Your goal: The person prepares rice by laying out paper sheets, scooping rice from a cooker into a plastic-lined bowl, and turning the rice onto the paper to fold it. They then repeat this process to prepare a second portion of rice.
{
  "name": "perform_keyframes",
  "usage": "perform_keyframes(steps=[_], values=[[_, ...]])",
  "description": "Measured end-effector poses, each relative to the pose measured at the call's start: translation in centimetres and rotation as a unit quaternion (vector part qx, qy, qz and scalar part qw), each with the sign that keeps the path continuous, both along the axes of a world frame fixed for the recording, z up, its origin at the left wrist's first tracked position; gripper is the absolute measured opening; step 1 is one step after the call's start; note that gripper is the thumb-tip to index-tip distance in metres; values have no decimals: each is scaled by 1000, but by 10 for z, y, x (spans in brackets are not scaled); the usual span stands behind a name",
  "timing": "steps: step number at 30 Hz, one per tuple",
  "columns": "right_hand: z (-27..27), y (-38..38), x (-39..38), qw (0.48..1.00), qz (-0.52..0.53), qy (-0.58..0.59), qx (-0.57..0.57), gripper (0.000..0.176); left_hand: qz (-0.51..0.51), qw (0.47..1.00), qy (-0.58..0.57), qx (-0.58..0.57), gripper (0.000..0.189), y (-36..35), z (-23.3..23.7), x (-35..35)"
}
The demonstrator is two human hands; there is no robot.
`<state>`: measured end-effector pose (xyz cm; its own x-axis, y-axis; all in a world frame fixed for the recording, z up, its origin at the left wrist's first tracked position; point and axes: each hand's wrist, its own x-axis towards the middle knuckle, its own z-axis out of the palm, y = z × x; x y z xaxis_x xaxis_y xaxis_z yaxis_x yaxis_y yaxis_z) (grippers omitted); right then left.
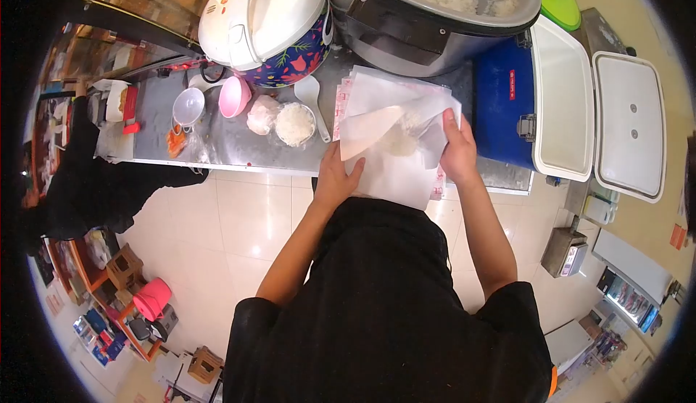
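Observation:
A white sheet of wrapping paper point(413, 179) lies over the counter's front edge, its upper part folded over a mound of white rice point(400, 142) that shows faintly through. My right hand point(458, 145) pinches the sheet's right edge between thumb and fingers. At the left edge, my left hand point(337, 179) grips the paper, thumb on top and fingertips partly hidden. Beneath and behind is a stack of paper with red print point(342, 105). Left of it lie a white rice paddle point(310, 97) and a clear bowl of rice point(295, 124).
Behind stand a patterned rice cooker point(290, 58) and a large pot of rice point(406, 36). An open blue cooler box point(500, 105) is at the right. Pink point(235, 97) and white point(189, 105) bowls sit at the left. Another person in black point(94, 178) stands far left.

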<state>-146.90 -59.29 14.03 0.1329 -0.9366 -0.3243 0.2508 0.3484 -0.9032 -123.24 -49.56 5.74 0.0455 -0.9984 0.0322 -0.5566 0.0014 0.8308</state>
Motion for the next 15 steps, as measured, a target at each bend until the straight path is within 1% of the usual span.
perform_keyframes(steps=[2, 5, 7, 8, 10, 11, 14, 15], values=[[12, -3, 5, 993, -48, -91, 52, 44, 31, 996, 67, 49, 45, -3, -2, 3], [27, -2, 9, 991, -48, -122, 40, 46, 100, 980, 161, 58, 51, -15, 9, 1], [37, 2, 9, 990, -47, -129, 39, 46, 8, 996, 68, -58, 54, -32, 15, 4], [39, 4, 9, 990, -46, -129, 37, 47, -38, 992, 21, -116, 55, -39, 19, 6], [45, 3, 11, 991, -47, -117, 33, 48, -69, 985, 152, 41, 52, -49, 38, 6], [48, 1, 12, 993, -50, -105, 31, 48, -85, 966, 214, 119, 50, -52, 43, 6], [48, -14, 17, 992, -68, -102, 35, 47, -38, 926, 333, 175, 39, -66, 25, 1], [47, -21, 19, 991, -77, -108, 37, 47, -33, 920, 334, 202, 39, -72, 20, 1]])
